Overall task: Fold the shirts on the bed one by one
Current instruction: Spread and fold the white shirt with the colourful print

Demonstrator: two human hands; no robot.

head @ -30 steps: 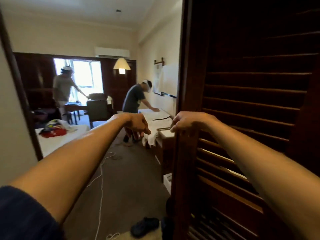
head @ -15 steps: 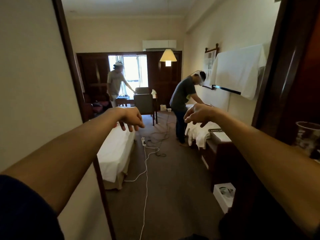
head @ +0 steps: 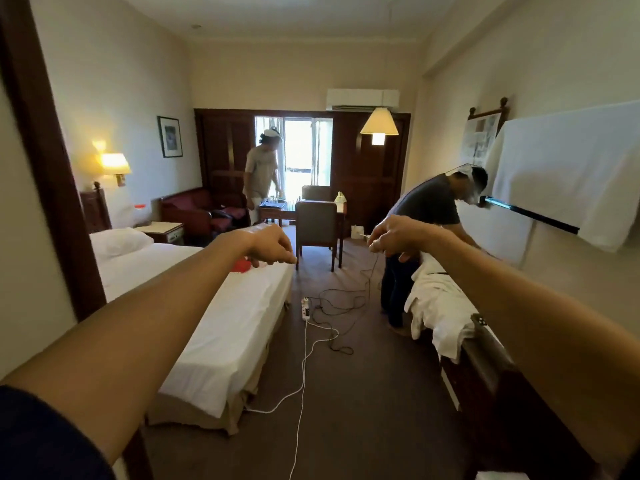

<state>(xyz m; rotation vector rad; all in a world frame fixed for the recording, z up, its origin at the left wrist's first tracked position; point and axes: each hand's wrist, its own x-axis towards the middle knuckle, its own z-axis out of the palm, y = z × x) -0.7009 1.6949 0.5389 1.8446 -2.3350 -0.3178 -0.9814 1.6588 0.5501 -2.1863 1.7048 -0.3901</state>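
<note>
A bed (head: 221,334) with a white sheet stands at the left of the room. On it lies a red garment (head: 242,265), mostly hidden behind my left hand. Both my arms reach straight forward at chest height. My left hand (head: 273,247) hangs over the bed's far part with fingers loosely curled, holding nothing. My right hand (head: 394,237) hangs above the carpet with fingers curled downward; nothing shows in it.
A power strip (head: 305,308) and tangled cables (head: 332,306) lie on the carpet aisle. A person (head: 426,216) bends over white cloth (head: 440,306) on a dark counter at right. Another person (head: 261,174) stands by a table and chair (head: 317,226) at the window. A dark door frame (head: 45,150) rises at left.
I have moved forward past the wooden door and door frame into the room. The bed, aisle and cables have come into full view. Both hands stay stretched out in front.
</note>
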